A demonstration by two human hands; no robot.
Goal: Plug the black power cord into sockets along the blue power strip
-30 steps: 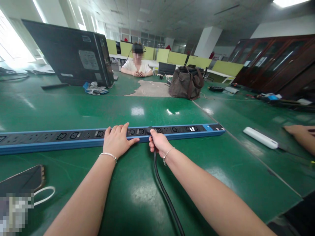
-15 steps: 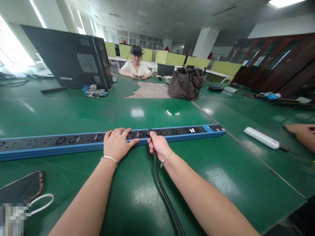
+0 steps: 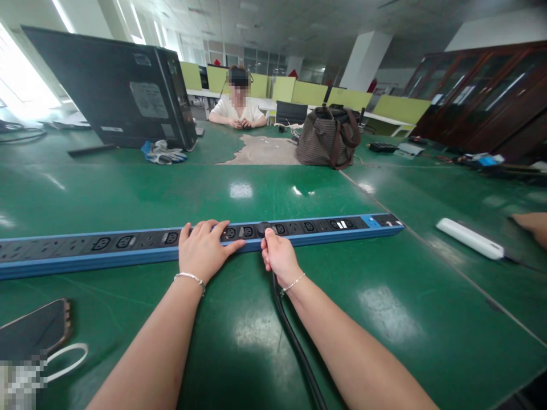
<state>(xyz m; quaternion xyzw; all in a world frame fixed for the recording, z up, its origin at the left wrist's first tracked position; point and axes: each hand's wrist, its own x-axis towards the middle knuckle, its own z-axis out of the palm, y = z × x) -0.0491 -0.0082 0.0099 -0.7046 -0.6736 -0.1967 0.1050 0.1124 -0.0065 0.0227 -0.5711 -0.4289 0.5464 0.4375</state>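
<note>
A long blue power strip (image 3: 141, 259) with a row of black sockets lies across the green table. My left hand (image 3: 204, 247) rests on top of it, thumb and fingers spread over its middle. To the right, my right hand (image 3: 278, 253) is closed round a black plug (image 3: 264, 228), which sits at a socket of the strip. How deep the plug is seated I cannot tell. From under that hand a thick black cable (image 3: 290, 336) runs down toward the bottom edge of the view.
A phone (image 3: 38, 324) lies at lower left. On the right are a white power strip (image 3: 470, 238) and part of another person's hand (image 3: 530, 225). Farther back are a black computer case (image 3: 111, 91), gloves (image 3: 164, 152), a brown bag (image 3: 327, 139) and a seated person (image 3: 237, 108).
The view has shifted slightly, so the surroundings on the right appear farther right. Both my hands keep their places on the power strip and plug. The other person's hand at right shows less.
</note>
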